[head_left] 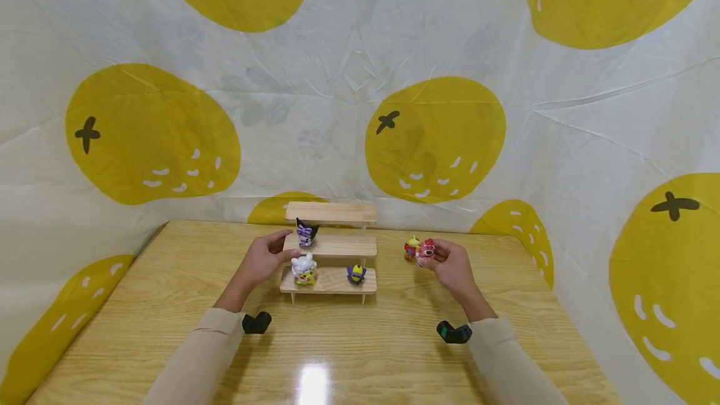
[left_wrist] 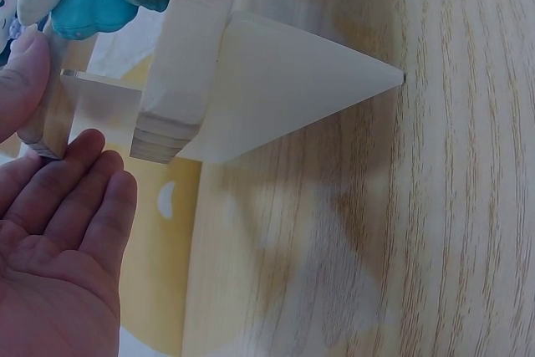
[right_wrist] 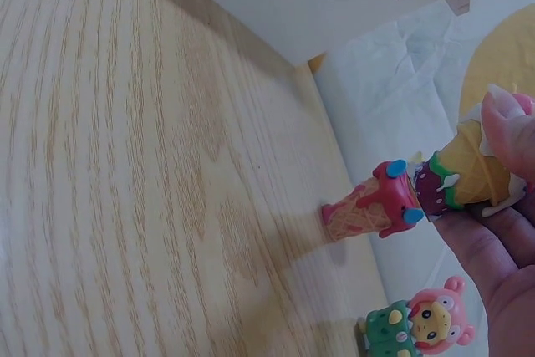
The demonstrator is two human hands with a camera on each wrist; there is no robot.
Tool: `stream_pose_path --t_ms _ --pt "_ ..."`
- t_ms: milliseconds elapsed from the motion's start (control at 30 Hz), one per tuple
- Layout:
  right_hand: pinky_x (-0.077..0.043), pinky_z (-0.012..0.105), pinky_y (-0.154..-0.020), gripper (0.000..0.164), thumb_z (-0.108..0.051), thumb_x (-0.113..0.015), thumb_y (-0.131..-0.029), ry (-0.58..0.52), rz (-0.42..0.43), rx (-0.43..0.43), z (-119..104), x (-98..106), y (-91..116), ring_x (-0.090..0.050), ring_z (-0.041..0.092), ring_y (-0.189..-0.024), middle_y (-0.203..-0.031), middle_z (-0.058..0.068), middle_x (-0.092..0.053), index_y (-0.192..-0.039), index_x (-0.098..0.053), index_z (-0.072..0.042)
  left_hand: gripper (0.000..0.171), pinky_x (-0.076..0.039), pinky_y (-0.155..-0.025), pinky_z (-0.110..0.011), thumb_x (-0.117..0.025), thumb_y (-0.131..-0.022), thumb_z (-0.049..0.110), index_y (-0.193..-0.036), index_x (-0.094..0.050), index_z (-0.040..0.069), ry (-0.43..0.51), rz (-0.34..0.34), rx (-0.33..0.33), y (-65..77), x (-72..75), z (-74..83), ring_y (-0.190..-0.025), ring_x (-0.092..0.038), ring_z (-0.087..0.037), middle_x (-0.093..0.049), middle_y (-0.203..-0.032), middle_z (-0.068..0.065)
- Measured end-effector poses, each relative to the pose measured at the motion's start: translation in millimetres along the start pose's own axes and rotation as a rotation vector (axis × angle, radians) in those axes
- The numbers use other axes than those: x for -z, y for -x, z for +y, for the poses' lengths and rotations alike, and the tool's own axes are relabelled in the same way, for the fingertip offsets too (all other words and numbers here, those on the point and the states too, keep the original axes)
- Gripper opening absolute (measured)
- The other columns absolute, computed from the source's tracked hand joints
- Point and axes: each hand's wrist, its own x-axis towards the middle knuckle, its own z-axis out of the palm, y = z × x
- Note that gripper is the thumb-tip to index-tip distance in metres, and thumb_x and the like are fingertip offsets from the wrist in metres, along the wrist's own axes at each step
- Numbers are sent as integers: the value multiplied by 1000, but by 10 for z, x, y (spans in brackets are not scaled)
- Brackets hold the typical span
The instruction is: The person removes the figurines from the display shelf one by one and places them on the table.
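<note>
Pink figurine (head_left: 427, 249) sits pinched in our right hand (head_left: 452, 266), right of the tiered shelf (head_left: 343, 245); our left hand (head_left: 262, 259) reaches with loose, ungripping fingers at the shelf's end. We judge this the shelving step, calling for upright placement.

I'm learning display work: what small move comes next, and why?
Probably have the right hand carry the pink figure toward the right end of the middle tier: it is held beside the stand, and the black figure stands at that tier's left.
</note>
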Motion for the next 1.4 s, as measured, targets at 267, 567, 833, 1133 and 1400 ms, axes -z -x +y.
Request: stream_pose_path --t_ms 267,567,833,1133,1400 --pt "-60 15 -80 43 3 -76 -92 -4 5 4 10 49 -11 -73 10 -100 -128 30 -70 -134 -65 10 70 -43 -117 -59 -74 -99 31 -157 -46 2 5 2 3 -15 -3 9 -147 -45 -45 -42 -161 -28" --pt "-60 15 -79 42 4 -75 -93 -14 5 -21 31 86 -2 -73 8 -100 -128 31 -70 -134 -65 9 70 -43 -118 -59 -73 -100 31 -157 -46 4 -3 -8 24 3 3 27 -147 -46 -46 -42 -162 -26" --pt "-59 13 -79 41 2 -76 -92 -8 8 -7 78 146 -25 -75 7 -97 -125 32 -71 -131 -66 10 72 -43 -118 -60 -74 -99 33 -157 -46 3 9 -10 18 3 9 25 -147 -46 -46 -42 -162 -26" --pt "-60 14 -80 47 2 -75 -94 -6 -16 -14 115 211 -18 -73 5 -98 -129 33 -68 -137 -61 12 70 -44 -118 -58 -74 -99 32 -157 -46 3 4 -4 8 -7 9 28 -147 -46 -44 -42 -161 -26" --pt "-58 11 -81 48 2 -74 -94 13 -11 -7 169 269 -25 -71 -2 -96 -131 33 -68 -139 -60 11 70 -44 -118 -57 -73 -100 30 -157 -45 1 9 -6 11 -13 8 27 -148 -45 -44 -42 -161 -27"
